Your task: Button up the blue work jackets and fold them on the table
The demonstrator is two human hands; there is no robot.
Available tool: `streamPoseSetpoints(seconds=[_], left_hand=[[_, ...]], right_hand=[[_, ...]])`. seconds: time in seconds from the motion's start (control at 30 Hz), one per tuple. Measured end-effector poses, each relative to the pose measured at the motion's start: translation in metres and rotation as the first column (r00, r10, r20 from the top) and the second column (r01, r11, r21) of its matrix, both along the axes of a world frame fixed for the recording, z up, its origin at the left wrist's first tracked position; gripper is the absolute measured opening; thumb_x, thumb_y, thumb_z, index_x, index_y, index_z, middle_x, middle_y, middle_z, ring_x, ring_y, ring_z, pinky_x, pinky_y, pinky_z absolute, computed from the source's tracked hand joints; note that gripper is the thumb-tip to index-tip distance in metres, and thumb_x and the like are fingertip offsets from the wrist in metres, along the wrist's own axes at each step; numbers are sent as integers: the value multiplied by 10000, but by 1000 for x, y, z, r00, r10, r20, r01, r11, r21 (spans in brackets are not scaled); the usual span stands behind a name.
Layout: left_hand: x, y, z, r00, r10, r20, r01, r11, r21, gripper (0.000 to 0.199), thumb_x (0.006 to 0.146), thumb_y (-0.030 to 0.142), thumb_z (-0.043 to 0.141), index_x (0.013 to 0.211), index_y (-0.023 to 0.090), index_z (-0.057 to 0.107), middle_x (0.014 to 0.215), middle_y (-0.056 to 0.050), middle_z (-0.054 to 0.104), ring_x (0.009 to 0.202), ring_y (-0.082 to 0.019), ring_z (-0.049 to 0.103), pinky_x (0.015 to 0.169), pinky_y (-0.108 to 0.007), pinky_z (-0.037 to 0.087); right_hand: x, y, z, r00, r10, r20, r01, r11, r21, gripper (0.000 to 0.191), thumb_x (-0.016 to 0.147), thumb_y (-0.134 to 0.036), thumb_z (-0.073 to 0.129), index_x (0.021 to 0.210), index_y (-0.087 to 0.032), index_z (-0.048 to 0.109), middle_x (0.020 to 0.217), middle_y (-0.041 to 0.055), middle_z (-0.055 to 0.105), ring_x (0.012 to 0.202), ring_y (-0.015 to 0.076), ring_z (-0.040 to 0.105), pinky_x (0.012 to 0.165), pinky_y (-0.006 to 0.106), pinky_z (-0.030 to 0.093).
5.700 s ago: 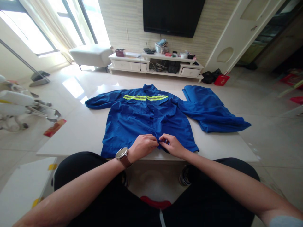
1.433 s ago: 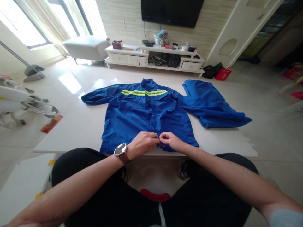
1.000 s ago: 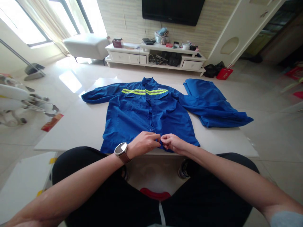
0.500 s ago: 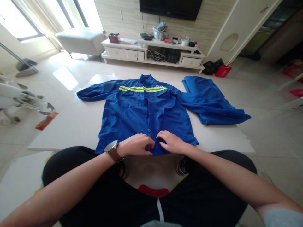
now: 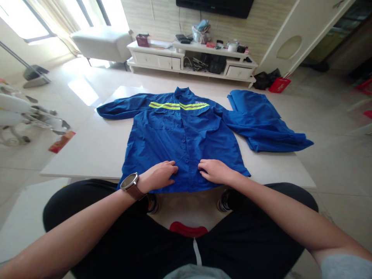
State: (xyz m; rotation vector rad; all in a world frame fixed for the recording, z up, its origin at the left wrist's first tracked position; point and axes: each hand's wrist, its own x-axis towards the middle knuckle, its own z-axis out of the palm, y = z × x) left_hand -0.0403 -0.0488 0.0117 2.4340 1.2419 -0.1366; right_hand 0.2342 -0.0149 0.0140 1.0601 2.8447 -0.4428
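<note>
A blue work jacket [image 5: 162, 143] lies front up with its collar at the far end and a yellow reflective stripe across the chest. My left hand [image 5: 158, 176], below a wristwatch, has its fingers bent onto the lower front panel, left of the buttons; a crease runs from its fingertips to the placket. On the other side of the buttons, my right hand [image 5: 215, 171] curls its fingers on the cloth near the hem. Both hands appear to pinch the fabric, though their fingertips are partly hidden. The sleeve on the right lies over folded blue cloth [image 5: 252, 102].
Beneath the jacket is a low white board or table [image 5: 87, 155]. My knees flank its near edge. A red box [image 5: 62, 142] lies at its left. Farther off stand a white TV cabinet [image 5: 157, 58], a grey bench [image 5: 100, 42] and a red bag [image 5: 279, 84].
My left hand has moved left and the right slightly right, so they are farther apart. The gap along the jacket's front has closed and the placket lies flatter. The view has shifted slightly.
</note>
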Motion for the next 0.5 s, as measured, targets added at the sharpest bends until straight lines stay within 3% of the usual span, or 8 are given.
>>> streamPoseSetpoints(seconds=[0.17,0.27,0.33,0.4,0.5], left_hand=[[13,4,-2,999,25,22,-22,991,-130,113,842,351,701,814,243,719,851,-30,712,773,-212,669,672,-287,430],[28,9,-5,990,126,63,-125,992,-6,136,884,364,648,848,245,704,837,-29,722,754,-215,668,641,-288,408],[38,15,-7,974,175,143,-188,979,77,135,907,353,622,940,239,685,917,-35,729,804,-215,673,654,-287,415],[45,20,-9,956,197,218,-222,970,97,162,930,364,602,1000,233,668,990,-39,725,864,-215,673,679,-287,432],[52,24,-15,947,218,235,-241,968,73,157,940,357,596,984,223,666,1014,-44,710,902,-219,666,710,-293,453]], right_hand=[[-1,3,4,995,-37,90,41,998,-43,205,945,-303,590,828,-188,714,846,86,723,754,208,661,658,290,383],[-4,7,4,990,-142,-7,142,987,-73,184,940,-325,603,1045,-216,708,885,52,740,787,207,676,672,279,393],[-6,9,3,978,-185,-99,178,981,-73,295,946,-258,572,1231,-236,645,996,40,741,874,200,683,724,269,414],[-7,10,1,980,-149,-134,141,988,-62,376,948,-186,526,1311,-249,600,1100,43,718,954,193,673,771,262,423],[-9,7,-4,997,-53,-59,51,998,-33,362,966,-169,476,1294,-247,608,1154,65,671,941,187,656,734,258,414]])
